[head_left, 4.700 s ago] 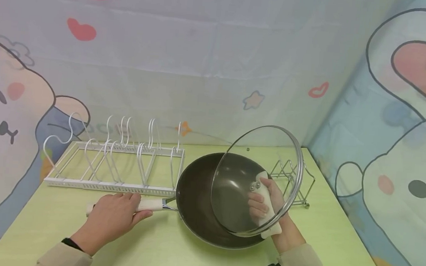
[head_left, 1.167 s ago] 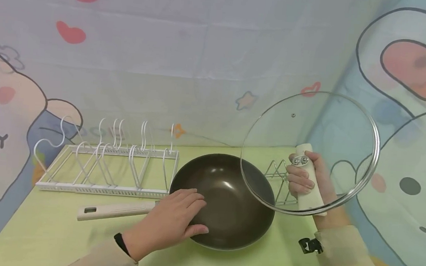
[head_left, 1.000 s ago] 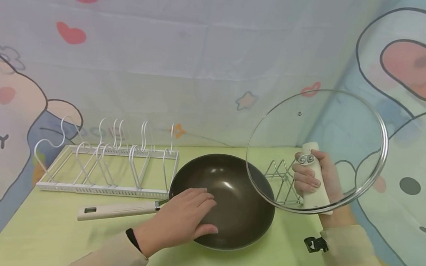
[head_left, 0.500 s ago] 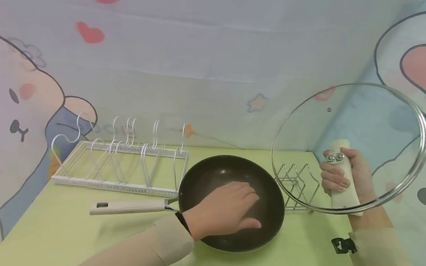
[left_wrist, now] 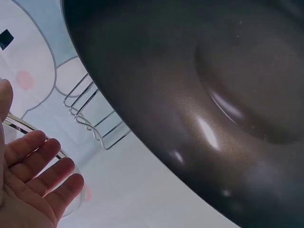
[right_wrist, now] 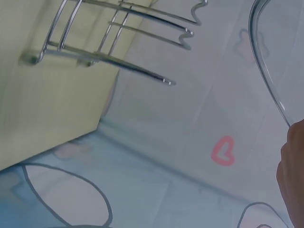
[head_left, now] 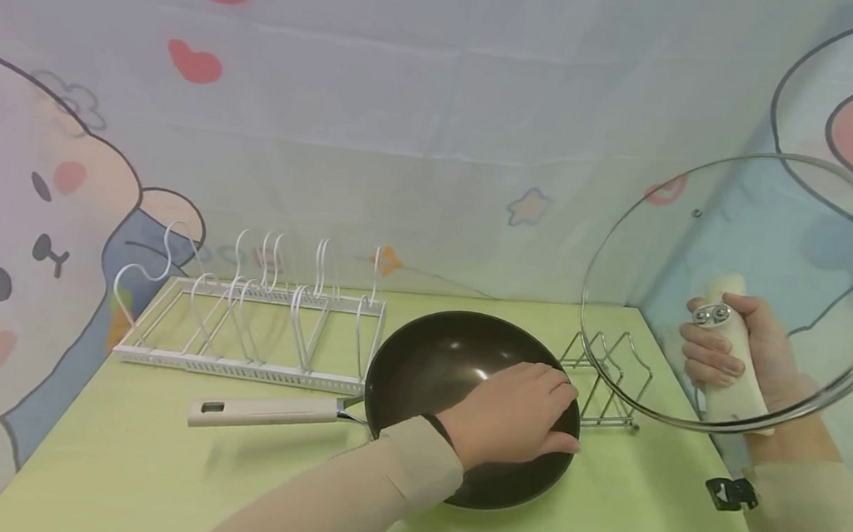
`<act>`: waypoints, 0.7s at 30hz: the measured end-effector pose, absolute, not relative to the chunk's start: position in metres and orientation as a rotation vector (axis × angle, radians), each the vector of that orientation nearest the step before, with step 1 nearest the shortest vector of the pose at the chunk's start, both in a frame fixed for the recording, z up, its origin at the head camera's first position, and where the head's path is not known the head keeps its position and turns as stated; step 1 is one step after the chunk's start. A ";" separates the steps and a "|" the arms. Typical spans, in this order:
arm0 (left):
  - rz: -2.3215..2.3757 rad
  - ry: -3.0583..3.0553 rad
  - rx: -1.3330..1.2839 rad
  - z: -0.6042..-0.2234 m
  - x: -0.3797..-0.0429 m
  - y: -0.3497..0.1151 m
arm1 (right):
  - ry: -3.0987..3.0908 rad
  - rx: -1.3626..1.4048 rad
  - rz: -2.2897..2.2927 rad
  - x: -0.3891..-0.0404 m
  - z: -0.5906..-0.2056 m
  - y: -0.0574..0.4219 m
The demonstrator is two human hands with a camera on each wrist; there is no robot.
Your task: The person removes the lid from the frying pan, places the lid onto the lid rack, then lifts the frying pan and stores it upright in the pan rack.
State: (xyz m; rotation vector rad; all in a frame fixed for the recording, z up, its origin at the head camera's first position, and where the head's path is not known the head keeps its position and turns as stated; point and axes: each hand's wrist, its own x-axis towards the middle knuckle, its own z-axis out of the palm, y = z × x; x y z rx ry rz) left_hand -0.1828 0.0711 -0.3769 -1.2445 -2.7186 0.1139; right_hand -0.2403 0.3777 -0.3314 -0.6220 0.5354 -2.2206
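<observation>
In the head view my right hand (head_left: 736,345) grips the cream handle of a glass pot lid (head_left: 653,259), holding it tilted up in the air at the right. My left hand (head_left: 516,411) reaches across over a dark frying pan (head_left: 426,366) on the table. The left wrist view shows that hand (left_wrist: 40,178) with its fingers spread loosely and nothing in them, apart from the pan's rim. The pan's cream handle (head_left: 264,412) points left. In the right wrist view only part of the right hand (right_wrist: 293,171) and the lid's metal rim (right_wrist: 266,71) appear.
A white wire rack (head_left: 238,368) stands on the table left of the pan. A small silver wire rack (head_left: 612,389) stands behind the pan's right side, partly seen through the lid. A printed cloth (head_left: 404,164) hangs behind and beside the green table (head_left: 118,459).
My left hand has let go of the pan's handle and moved right across the pan. My right hand has carried the lid up and right, away from over the pan.
</observation>
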 end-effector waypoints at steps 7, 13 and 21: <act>0.114 -2.776 -1.213 -0.380 -0.193 0.091 | 0.570 -0.621 -2.240 -0.240 -0.328 0.388; 0.193 -2.800 -1.192 -0.390 -0.200 0.105 | 0.609 -0.631 -2.258 -0.242 -0.334 0.396; 0.231 -2.806 -1.121 -0.403 -0.208 0.112 | 0.589 -0.605 -2.211 -0.255 -0.343 0.397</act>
